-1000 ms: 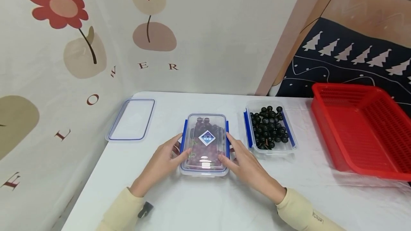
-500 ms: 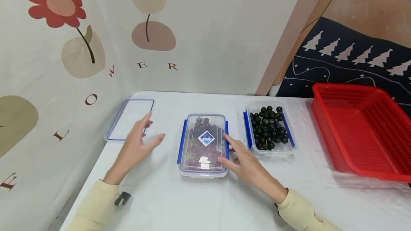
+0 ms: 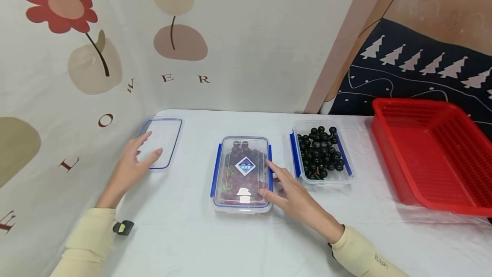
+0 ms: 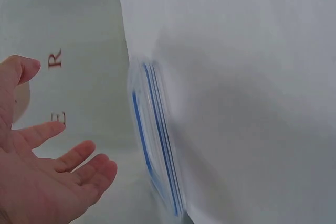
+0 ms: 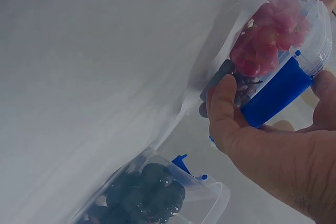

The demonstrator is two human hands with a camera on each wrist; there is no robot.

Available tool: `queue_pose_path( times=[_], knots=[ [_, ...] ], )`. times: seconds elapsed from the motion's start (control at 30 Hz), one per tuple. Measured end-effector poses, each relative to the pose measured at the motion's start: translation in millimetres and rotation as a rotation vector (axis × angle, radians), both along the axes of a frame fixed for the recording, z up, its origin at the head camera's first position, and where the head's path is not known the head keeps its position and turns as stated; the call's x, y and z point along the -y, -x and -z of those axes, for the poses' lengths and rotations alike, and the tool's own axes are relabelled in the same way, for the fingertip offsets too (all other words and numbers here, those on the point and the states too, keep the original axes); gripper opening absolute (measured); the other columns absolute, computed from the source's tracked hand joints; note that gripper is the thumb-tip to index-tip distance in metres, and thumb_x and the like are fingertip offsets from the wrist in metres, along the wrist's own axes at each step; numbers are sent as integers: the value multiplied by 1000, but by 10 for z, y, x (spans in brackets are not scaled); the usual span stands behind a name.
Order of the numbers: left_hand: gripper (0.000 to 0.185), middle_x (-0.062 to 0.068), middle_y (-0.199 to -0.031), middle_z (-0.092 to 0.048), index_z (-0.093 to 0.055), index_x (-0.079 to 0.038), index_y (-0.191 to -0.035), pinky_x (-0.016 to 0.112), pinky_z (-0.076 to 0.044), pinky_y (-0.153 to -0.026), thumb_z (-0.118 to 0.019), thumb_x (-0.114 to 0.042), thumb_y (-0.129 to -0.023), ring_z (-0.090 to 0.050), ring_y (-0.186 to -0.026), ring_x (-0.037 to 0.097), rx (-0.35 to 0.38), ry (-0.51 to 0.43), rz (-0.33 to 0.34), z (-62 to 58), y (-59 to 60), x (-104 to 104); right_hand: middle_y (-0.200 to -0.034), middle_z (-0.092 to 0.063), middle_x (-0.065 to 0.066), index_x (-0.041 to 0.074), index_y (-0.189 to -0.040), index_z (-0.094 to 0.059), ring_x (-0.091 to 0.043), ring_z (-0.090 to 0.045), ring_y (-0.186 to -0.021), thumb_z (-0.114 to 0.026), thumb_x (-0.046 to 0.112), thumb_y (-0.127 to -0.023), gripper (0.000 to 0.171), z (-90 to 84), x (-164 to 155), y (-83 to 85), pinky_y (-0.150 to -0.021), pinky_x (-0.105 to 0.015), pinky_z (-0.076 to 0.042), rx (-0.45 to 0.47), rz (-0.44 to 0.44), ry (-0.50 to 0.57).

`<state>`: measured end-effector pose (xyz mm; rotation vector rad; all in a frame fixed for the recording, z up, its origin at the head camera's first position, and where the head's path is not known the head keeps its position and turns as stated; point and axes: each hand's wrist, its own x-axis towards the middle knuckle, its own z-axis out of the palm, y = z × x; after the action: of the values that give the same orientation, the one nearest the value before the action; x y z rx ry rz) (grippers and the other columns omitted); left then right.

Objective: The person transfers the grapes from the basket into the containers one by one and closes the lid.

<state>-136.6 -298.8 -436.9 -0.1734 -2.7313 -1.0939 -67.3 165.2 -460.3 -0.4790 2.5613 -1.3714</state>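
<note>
A clear food container (image 3: 251,140) with a blue-edged lid and blue side clasps stands on the white table. Dark grapes show through its far part and red grapes (image 5: 262,40) through the near part. My right hand (image 3: 294,198) holds its right side, thumb on the lid and fingers down by the blue clasp (image 5: 278,90). At the left, my left hand (image 3: 128,166) hovers by a loose clear lid (image 3: 166,151) with a blue seal. Its fingers are spread and hold nothing; in the left wrist view a gap separates them from the lid.
An uncovered clear container (image 3: 344,174) of black grapes (image 3: 320,153) sits to the right, its blue side clasps hanging down. A red plastic basket (image 3: 419,174) stands at the far right. Printed cloth walls (image 3: 261,54) border the table at the back and left.
My left hand has let go of the lidded container's left side and moved left to the loose lid. The right hand has stayed on the container.
</note>
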Motion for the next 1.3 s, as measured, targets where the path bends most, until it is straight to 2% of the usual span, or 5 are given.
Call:
queue_pose_path(
  times=[0.2,0.4,0.73,1.03,1.3],
  knots=[
    [75,41,-161,-33,-35,5,-166,79,-24,-116,-66,-33,-110,-31,-148,63,78,13,-40,-1,68,203,-172,-38,-9,30,-176,-24,-27,-58,-135,-75,44,-105,89,-8,9,2,-104,-46,-55,10,-3,3],
    [73,43,-161,-30,-34,6,-167,80,-22,-116,-61,-35,-113,-28,-148,65,117,30,-36,40,192,296,-168,-43,-8,31,-176,-24,-24,-60,-130,-76,42,-105,89,-3,7,4,-103,-46,-56,10,7,-8],
    [68,47,-161,-27,-31,12,-164,81,-21,-115,-51,-31,-117,-23,-149,68,163,89,-33,87,432,443,-160,-49,-9,27,-177,-20,-17,-60,-106,-73,45,-106,90,-3,8,16,-93,-42,-56,20,-16,7],
    [76,45,-167,-16,-21,10,-168,84,-21,-114,-44,-42,-118,-15,-152,69,312,55,-74,49,475,504,-160,-48,-10,27,-177,-18,-17,-59,-111,-72,45,-107,90,-22,42,13,-98,-46,-55,39,-22,25],
    [80,49,-164,-16,-16,17,-164,81,-25,-115,-34,-46,-118,-22,-147,71,375,84,-95,109,569,555,-167,-43,-11,27,-177,-18,-19,-60,-117,-71,45,-108,89,-10,23,15,-101,-46,-55,33,-24,17]
  ],
)
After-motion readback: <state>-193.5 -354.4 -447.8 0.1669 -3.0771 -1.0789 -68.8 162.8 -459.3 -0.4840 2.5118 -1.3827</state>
